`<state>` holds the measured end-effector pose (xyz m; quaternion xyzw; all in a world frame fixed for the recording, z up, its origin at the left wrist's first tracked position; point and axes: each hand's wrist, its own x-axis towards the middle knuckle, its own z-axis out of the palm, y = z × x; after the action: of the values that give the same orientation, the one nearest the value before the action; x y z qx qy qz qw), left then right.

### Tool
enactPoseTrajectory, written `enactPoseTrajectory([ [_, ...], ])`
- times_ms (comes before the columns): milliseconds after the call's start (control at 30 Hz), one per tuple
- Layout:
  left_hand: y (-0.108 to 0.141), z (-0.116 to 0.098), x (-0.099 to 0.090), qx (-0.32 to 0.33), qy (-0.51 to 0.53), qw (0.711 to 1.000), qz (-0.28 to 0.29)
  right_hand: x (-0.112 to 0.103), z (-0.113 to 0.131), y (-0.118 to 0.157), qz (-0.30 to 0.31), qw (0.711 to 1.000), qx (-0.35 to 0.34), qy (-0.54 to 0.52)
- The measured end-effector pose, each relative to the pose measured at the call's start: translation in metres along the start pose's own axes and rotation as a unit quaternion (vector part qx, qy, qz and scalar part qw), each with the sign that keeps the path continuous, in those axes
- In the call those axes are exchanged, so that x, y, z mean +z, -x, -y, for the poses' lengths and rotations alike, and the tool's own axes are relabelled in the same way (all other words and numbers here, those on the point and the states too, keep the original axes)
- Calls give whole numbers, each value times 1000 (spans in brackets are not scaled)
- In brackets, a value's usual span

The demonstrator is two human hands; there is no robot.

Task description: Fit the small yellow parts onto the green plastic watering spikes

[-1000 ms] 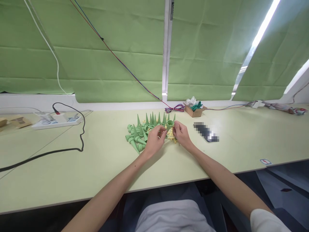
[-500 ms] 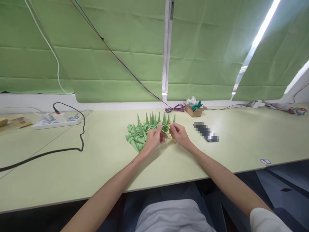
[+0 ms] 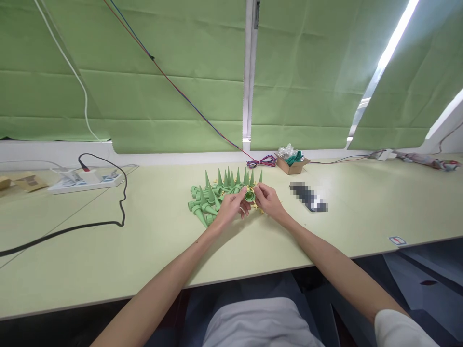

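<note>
Left hand (image 3: pixel 231 206): thumb and fingers closed on a green piece (image 3: pixel 249 196), gripping it from its left side.
Right hand (image 3: pixel 267 200): fingers bent in, thumb and fingertips together at the right edge of the same piece; whether they pinch it or something small cannot be told.
Green piece: held between the two hands above the tabletop (image 3: pixel 152 260), its round open end facing the viewer.
Green cones (image 3: pixel 205 208): heaped beside and behind the left hand, some lying on their sides, others upright with tips pointing up.
Yellow bits (image 3: pixel 261 210): scattered by the right hand, partly hidden by it.
Cardboard box (image 3: pixel 290 168): behind the right hand, near the blinds, with clear plastic and something dark green inside.
Power strip (image 3: pixel 87 184): well to the left, plugs in it.
</note>
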<state>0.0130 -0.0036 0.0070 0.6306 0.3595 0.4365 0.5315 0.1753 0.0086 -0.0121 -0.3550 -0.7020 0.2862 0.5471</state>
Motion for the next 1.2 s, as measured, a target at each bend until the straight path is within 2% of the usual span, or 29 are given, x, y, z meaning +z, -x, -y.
enactPoseTrajectory([
  [200,2,-2,-1,17,-39,999,21,-1,-4,0,7,1000,2,-22],
  [467,7,-2,1,76,-135,988,16,-1,0,-2,-13,999,3,29],
  [900,4,6,2,95,-149,984,0,0,-1,-3,-21,994,-11,107],
  [1000,3,9,2,131,-188,973,-17,1,-3,-4,-16,992,-6,122],
  [1200,3,10,2,230,-288,929,-36,2,-5,-4,-14,990,-7,140],
])
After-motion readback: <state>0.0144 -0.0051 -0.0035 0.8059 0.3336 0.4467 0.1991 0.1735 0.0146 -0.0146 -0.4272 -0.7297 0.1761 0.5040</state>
